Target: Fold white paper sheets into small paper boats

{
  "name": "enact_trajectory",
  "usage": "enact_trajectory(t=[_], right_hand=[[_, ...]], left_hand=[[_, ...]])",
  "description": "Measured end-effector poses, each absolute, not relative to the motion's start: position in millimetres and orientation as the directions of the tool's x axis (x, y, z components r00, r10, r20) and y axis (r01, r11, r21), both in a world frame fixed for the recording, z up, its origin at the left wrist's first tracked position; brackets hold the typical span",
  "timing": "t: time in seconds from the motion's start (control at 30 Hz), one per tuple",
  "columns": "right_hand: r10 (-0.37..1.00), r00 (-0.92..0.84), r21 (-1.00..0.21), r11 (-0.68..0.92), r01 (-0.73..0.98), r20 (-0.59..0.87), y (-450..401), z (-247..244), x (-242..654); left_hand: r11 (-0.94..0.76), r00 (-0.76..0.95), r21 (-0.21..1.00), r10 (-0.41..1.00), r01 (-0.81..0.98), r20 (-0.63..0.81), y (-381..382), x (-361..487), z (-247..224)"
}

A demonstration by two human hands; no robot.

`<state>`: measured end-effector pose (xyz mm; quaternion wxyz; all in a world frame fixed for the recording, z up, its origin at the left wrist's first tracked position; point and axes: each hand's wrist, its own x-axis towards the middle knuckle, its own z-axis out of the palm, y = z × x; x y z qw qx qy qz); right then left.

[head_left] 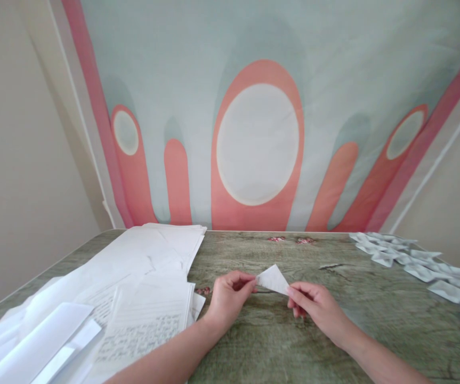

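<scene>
A small white piece of folded paper (273, 279), triangular with its point upward, is held up between my two hands over the table. My left hand (232, 296) pinches its left corner between thumb and fingers. At the lower right corner, my right hand (313, 306) has the same paper between thumb and forefinger, its other fingers curled below. The underside of the paper is turned away from me.
Loose white paper sheets (134, 256), some with writing, cover the table's left side, with folded strips (59, 330) on top. Several folded paper boats (419, 272) stand in rows at the right. Behind the wood-patterned table (245, 346) hangs a printed cloth (190, 69).
</scene>
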<state>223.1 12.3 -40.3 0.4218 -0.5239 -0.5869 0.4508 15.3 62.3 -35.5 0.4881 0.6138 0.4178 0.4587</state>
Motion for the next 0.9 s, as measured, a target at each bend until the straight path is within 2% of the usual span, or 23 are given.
enact_trajectory(t=[0.17,0.33,0.53,0.9], right_hand=[[0.998,-0.065,-0.986,0.0,0.165,-0.01,13,-42,225],[0.999,-0.038,-0.996,-0.016,0.093,-0.02,14,-43,226],[0.999,-0.027,-0.999,-0.034,0.012,-0.035,15,-42,225],[0.998,-0.023,-0.998,-0.056,-0.007,-0.056,15,-45,226]], left_hand=[[-0.472,0.316,0.817,0.871,0.331,0.375,57,11,-25],[-0.64,0.407,0.686,0.761,0.346,0.505,57,9,-27],[-0.726,0.476,0.603,0.68,0.33,0.558,59,7,-33],[-0.763,0.525,0.554,0.638,0.333,0.563,58,5,-33]])
